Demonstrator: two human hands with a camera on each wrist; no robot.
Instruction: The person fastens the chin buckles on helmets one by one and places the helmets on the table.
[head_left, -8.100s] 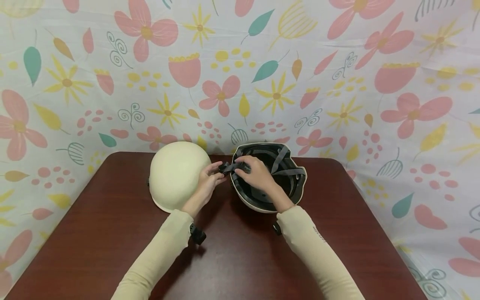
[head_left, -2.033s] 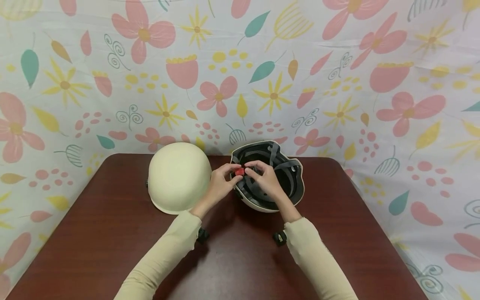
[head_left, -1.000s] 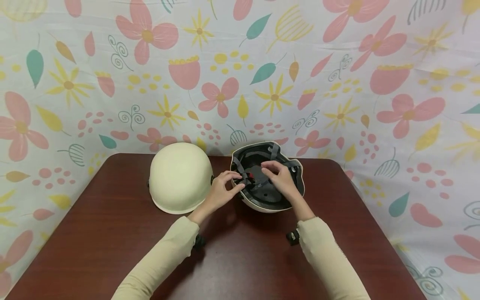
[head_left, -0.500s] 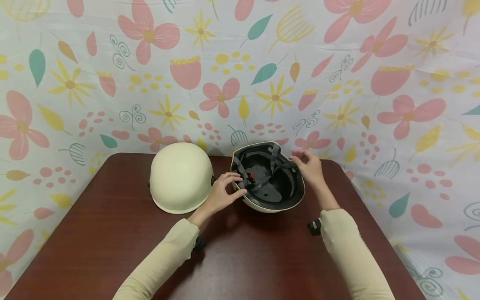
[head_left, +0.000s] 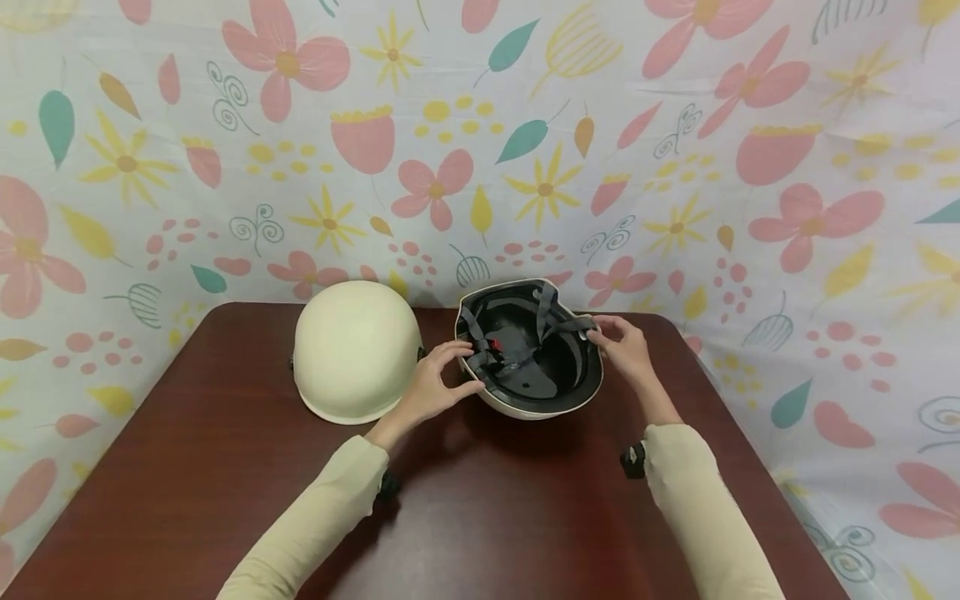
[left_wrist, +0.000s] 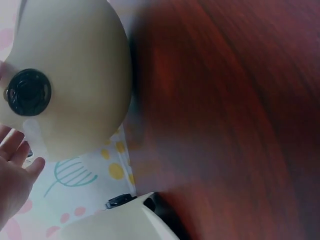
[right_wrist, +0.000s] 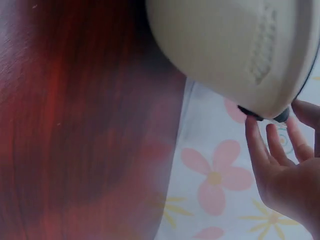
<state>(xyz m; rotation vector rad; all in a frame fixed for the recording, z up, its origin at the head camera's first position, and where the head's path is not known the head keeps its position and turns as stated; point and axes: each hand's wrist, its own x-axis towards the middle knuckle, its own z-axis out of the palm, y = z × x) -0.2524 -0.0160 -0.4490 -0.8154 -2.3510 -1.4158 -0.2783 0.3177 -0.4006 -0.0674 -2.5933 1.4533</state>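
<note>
An upturned cream helmet (head_left: 536,410) with a black lining rests at the back of the table, its opening facing up. My left hand (head_left: 431,387) holds its left rim, index finger over the edge and thumb at the front. At the right rim my right hand (head_left: 628,354) pinches the edge beside a grey strap (head_left: 573,325). A red buckle piece (head_left: 495,343) and dark straps lie inside. In the left wrist view a black round knob (left_wrist: 29,92) sits on the helmet's side near my left hand. The right wrist view shows my right fingertips (right_wrist: 251,122) at the rim's black fittings.
A second cream helmet (head_left: 356,350) stands dome up just left of my left hand. The dark red-brown table (head_left: 480,517) ends at the back against a flowered cloth (head_left: 420,83). Each forearm wears a small black wrist camera (head_left: 633,460).
Both hands first worked a strap and then the red buckle at the helmet's left side. The right hand let go and moved right to the right rim; the left shifted to the left rim.
</note>
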